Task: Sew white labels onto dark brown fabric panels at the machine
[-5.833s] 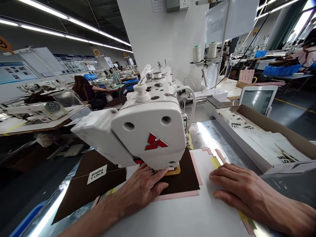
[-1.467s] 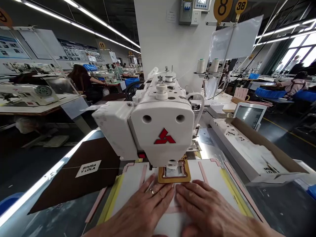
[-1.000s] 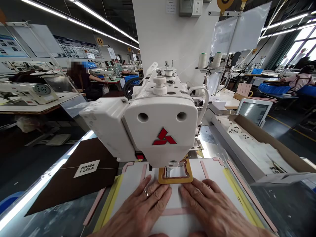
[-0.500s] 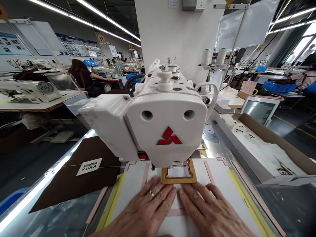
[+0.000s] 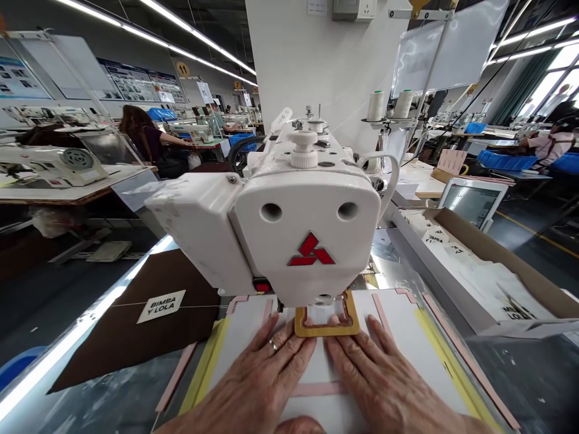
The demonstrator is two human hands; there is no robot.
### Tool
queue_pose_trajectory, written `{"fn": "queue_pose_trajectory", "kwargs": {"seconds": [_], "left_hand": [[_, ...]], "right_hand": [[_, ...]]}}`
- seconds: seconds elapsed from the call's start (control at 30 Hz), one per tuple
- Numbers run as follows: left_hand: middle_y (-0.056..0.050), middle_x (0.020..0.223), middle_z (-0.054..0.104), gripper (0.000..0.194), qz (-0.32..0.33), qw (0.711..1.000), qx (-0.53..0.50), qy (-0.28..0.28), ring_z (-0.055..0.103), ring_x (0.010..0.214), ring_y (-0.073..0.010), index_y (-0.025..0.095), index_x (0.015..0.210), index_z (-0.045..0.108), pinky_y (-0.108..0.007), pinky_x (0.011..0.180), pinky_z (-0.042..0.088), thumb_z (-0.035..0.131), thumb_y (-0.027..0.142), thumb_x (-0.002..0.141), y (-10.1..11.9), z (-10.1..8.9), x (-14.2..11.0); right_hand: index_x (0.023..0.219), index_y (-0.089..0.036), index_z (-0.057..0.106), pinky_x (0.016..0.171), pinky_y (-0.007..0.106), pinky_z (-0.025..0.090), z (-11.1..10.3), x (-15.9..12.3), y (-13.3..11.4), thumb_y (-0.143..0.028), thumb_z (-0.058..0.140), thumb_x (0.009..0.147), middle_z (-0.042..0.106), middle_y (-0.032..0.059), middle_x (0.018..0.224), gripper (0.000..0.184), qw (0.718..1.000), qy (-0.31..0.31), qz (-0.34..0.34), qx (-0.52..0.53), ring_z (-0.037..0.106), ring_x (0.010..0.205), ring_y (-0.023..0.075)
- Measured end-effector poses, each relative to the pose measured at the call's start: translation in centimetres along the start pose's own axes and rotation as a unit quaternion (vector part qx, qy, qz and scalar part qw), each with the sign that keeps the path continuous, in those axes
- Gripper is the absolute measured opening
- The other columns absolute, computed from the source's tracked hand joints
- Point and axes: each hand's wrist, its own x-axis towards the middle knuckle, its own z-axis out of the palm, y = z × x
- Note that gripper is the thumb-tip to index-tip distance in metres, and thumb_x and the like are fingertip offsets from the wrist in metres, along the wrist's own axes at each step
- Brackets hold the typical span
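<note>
desk (image 5: 113, 392) of shiny grey metal fills the lower view, and a white sewing machine (image 5: 271, 235) with a red three-part badge rises from its middle. right of the machine lies a long open box (image 5: 446, 289), white outside with a brown inner far wall. loose white labels (image 5: 479, 271) are heaped along it, some printed in black; a small dark and brassy item (image 5: 518, 306) lies on them near the close end, too unclear to name. under the machine head sits a white board (image 5: 316, 407), edged with yellow and pink strips. to its left a brown piece (image 5: 136, 337) lies flat, carrying one tilted label (image 5: 161, 305) that reads "bimba y lola", with a thin thread across it.

farther right, blue crates (image 5: 506, 161) stand behind; their contents cannot be told. a blue tub (image 5: 20, 364) is cut off at lower left, its inside unclear.

the left hand (image 5: 257, 383) and right hand (image 5: 384, 383) rest palms down on the board, fingers straight and slightly fanned, pinching nothing, the tips reaching the near corners of a mustard frame (image 5: 328, 331) below the machine head. a ring (image 5: 272, 345) circles one left finger.
</note>
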Motion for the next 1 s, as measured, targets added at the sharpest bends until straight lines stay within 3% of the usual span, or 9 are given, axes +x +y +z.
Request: {"fn": "queue_pose_trajectory", "kwargs": {"seconds": [0.27, 0.4, 0.47, 0.6, 0.73, 0.87, 1.0], "left_hand": [[-0.014, 0.17, 0.034, 0.101, -0.023, 0.999, -0.014, -0.018, 0.041, 0.155, -0.0351, 0.021, 0.172, 0.006, -0.051, 0.13, 0.034, 0.067, 0.06, 0.102, 0.2, 0.3, -0.1], [-0.015, 0.169, 0.035, 0.108, -0.016, 0.999, -0.012, -0.039, 0.043, 0.153, -0.0381, 0.018, 0.172, 0.0, -0.053, 0.126, 0.04, 0.067, 0.063, 0.1, 0.1, 0.2, 0.2], [-0.017, 0.167, 0.037, 0.108, -0.004, 0.999, 0.006, -0.044, 0.046, 0.151, -0.0396, 0.015, 0.172, 0.0, -0.054, 0.123, 0.044, 0.065, 0.065, 0.1, 0.0, 0.2, 0.3], [-0.018, 0.165, 0.041, 0.106, 0.016, 0.999, 0.021, -0.046, 0.048, 0.149, -0.0393, 0.011, 0.171, 0.008, -0.055, 0.121, 0.045, 0.064, 0.066, 0.1, -0.2, 0.2, 0.4], [-0.017, 0.166, 0.039, 0.099, 0.002, 0.999, 0.021, -0.039, 0.044, 0.153, -0.0358, 0.012, 0.171, 0.015, -0.051, 0.125, 0.041, 0.064, 0.063, 0.102, 0.0, 0.0, 0.4], [-0.015, 0.167, 0.039, 0.097, -0.006, 0.999, 0.015, -0.042, 0.042, 0.154, -0.0344, 0.014, 0.171, 0.017, -0.051, 0.127, 0.04, 0.065, 0.062, 0.102, 0.1, 0.1, 0.4], [-0.014, 0.169, 0.036, 0.107, -0.016, 0.999, 0.0, -0.05, 0.042, 0.154, -0.0379, 0.014, 0.172, 0.014, -0.055, 0.125, 0.041, 0.074, 0.058, 0.095, 0.2, 0.7, 0.2]], "right_hand": [[0.171, -0.004, 0.019, 0.116, 0.062, 0.047, 0.2, -0.1, -0.1, -0.081, 0.027, 0.104, 0.044, 0.022, 0.163, 0.102, 1.0, -0.024, 0.009, 0.002, 0.049, 0.148, 0.0406], [0.171, -0.004, 0.018, 0.12, 0.059, 0.044, 0.3, -0.3, -0.1, -0.087, 0.029, 0.1, 0.038, 0.0212, 0.167, 0.11, 0.999, -0.034, 0.003, -0.033, 0.046, 0.151, 0.0391], [0.171, -0.004, 0.019, 0.124, 0.059, 0.036, 0.3, -0.3, -0.1, -0.088, 0.026, 0.1, 0.035, 0.0207, 0.169, 0.11, 0.998, -0.026, 0.002, -0.051, 0.042, 0.154, 0.0382], [0.17, -0.001, 0.018, 0.131, 0.058, 0.009, 0.4, 0.0, -0.2, -0.085, 0.025, 0.102, 0.035, 0.0216, 0.169, 0.109, 0.998, 0.001, -0.007, -0.062, 0.034, 0.158, 0.0366], [0.17, 0.001, 0.016, 0.131, 0.056, -0.002, 0.4, 1.0, -0.2, -0.078, 0.034, 0.105, 0.035, 0.0208, 0.169, 0.104, 0.999, -0.005, -0.018, -0.041, 0.027, 0.161, 0.0365], [0.17, 0.001, 0.016, 0.132, 0.053, -0.005, -0.1, 1.9, 0.0, -0.08, 0.037, 0.103, 0.033, 0.0185, 0.171, 0.107, 0.999, -0.03, -0.013, -0.002, 0.023, 0.162, 0.0341], [0.171, -0.005, 0.018, 0.133, 0.054, 0.004, -0.9, 1.5, 0.4, -0.077, 0.051, 0.099, 0.032, 0.0185, 0.17, 0.108, 0.996, -0.072, 0.028, 0.052, 0.028, 0.161, 0.0344]]}}
